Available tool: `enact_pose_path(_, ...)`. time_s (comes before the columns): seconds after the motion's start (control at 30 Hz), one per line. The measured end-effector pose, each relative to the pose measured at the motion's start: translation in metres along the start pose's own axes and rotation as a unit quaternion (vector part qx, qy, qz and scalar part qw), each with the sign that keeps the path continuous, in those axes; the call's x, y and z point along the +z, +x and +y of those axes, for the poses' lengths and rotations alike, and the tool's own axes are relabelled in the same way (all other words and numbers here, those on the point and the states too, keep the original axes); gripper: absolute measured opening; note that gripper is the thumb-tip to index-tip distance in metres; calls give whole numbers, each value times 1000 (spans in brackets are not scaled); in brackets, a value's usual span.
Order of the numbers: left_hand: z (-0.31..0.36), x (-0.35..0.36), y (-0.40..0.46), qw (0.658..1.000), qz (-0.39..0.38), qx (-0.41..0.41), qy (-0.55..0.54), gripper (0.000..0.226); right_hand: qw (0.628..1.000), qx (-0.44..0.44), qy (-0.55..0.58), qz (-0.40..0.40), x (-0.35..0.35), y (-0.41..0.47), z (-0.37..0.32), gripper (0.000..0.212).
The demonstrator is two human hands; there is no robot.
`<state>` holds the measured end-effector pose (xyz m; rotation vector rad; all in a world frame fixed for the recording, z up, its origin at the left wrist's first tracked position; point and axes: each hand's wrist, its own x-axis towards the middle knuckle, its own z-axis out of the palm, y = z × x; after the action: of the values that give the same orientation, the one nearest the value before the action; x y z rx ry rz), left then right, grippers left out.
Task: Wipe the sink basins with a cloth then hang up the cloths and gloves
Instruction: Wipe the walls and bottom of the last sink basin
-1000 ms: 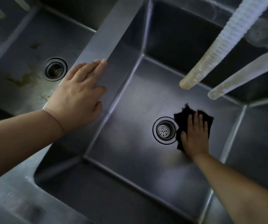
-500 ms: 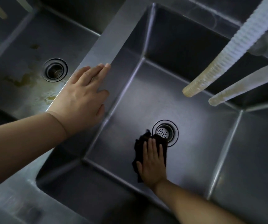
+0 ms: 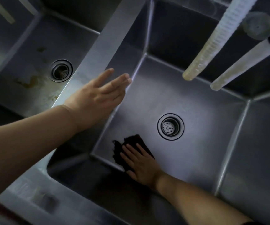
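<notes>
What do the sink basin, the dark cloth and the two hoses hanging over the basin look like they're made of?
Sink basin: likely stainless steel, brushed, with a soft grey sheen and sharp folded corners.
Dark cloth: soft fabric, possibly microfibre; matte black, ragged edge, pressed flat under the right hand.
Hoses: seemingly translucent plastic, one ribbed, both yellowed near the ends.

Steel divider (image 3: 114, 38) between two compartments, lit along its near edge. Two pale ribbed hoses (image 3: 215, 41) hung from the upper right, the ends open, the tips yellowed; the second hose (image 3: 241, 67) fitted with a dark collar at its top. Round pale disc (image 3: 257, 25) seen blurred behind the hoses. Steel front ledge (image 3: 33, 197) at lower left, dimly lit. Light is concentrated centrally; corners are left in shadow.
</notes>
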<state>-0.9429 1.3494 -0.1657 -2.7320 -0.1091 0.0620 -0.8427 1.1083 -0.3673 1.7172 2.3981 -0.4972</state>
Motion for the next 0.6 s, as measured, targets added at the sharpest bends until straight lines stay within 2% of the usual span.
enact_pose_path(0.07, 6, 0, 3, 1000, -12, 7, 6, 41, 1000, -6, -12, -10, 9, -43, 14, 71)
enact_pose_path(0.13, 21, 3, 9, 999, -13, -13, -40, 42, 1000, 15, -8, -24, 13, -88, 30, 75)
enact_pose_path(0.23, 55, 9, 21, 993, -37, -18, -114, 44, 990, 129, 26, -42, 17, -145, 51, 82)
enact_pose_path(0.33, 84, 14, 33, 983, -89, 13, -162, 41, 945, 317, 47, -64, 16, -170, 61, 81)
enact_pose_path(0.43, 104, 24, 45, 979, -146, 13, -140, 62, 881, 467, 72, -36, 15, -159, 69, 79)
enact_pose_path(0.5, 113, 37, 47, 972, -182, 7, -148, 64, 848, 525, 77, -1, 14, -148, 78, 78)
enact_pose_path(0.6, 113, 46, 55, 959, -195, -44, -202, 61, 826, 558, 78, 25, 15, -138, 95, 78)
